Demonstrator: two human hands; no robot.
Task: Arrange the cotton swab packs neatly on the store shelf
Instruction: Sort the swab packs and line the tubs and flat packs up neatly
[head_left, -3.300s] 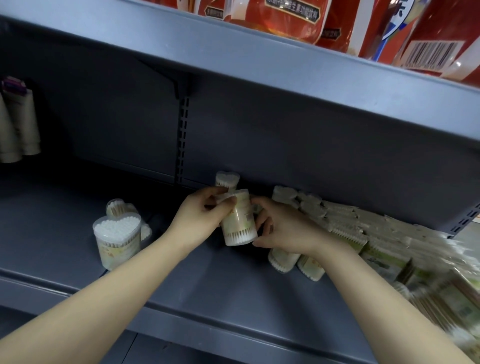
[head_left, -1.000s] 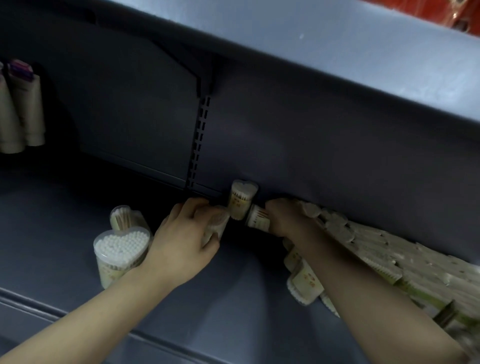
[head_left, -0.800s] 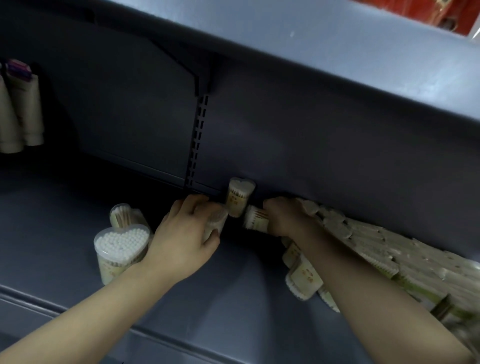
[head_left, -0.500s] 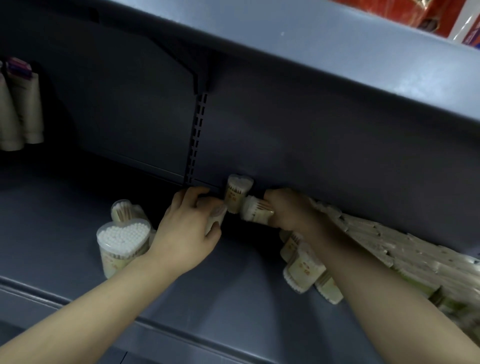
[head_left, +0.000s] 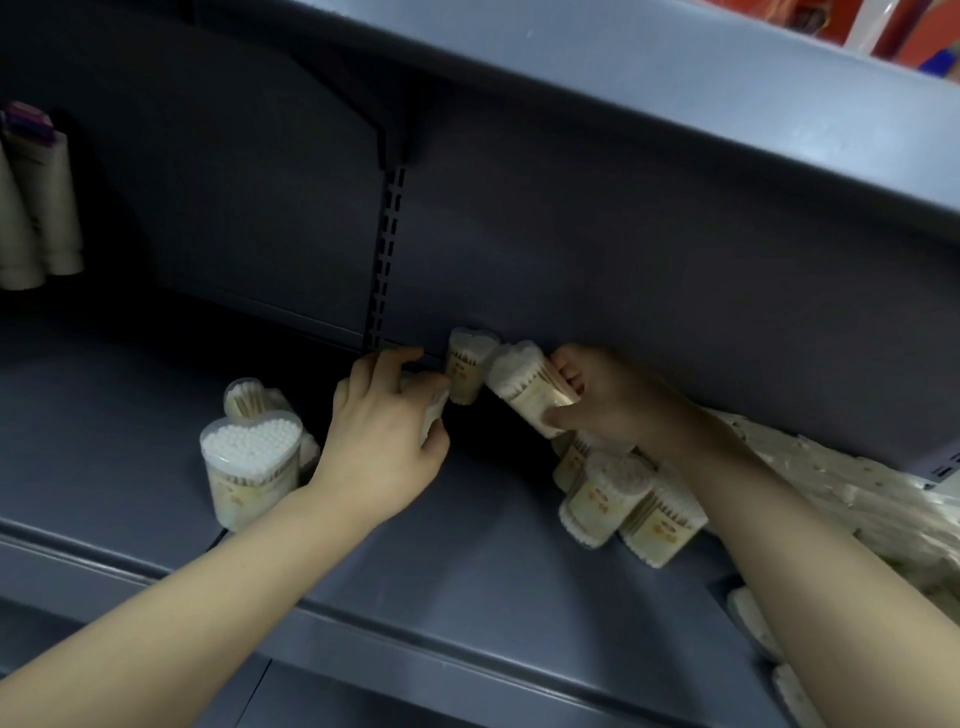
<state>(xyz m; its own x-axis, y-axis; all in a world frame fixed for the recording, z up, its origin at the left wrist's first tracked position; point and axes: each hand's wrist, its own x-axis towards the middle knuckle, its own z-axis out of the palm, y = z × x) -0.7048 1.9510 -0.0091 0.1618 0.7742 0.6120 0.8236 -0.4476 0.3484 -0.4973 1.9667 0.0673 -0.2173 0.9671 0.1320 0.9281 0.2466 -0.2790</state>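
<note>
My right hand (head_left: 608, 400) grips a heart-shaped cotton swab pack (head_left: 527, 387), tilted on its side above the grey shelf (head_left: 457, 571). My left hand (head_left: 387, 431) closes over another pack (head_left: 434, 413), mostly hidden under the fingers. An upright pack (head_left: 467, 366) stands against the back wall between both hands. At the left stand a heart-shaped pack (head_left: 252, 467) and a smaller one (head_left: 247, 397) behind it. Fallen packs (head_left: 628, 506) lie under my right wrist.
A heap of flat bagged swab packs (head_left: 852, 493) fills the shelf's right side. Pale tubes (head_left: 39, 208) hang at the far left. The upper shelf (head_left: 675, 104) overhangs closely. A slotted upright (head_left: 387, 260) runs down the back wall.
My right hand lifted a pack out of the pile at the back and swung it left, tilted, beside the upright pack. My left hand stayed on its pack.
</note>
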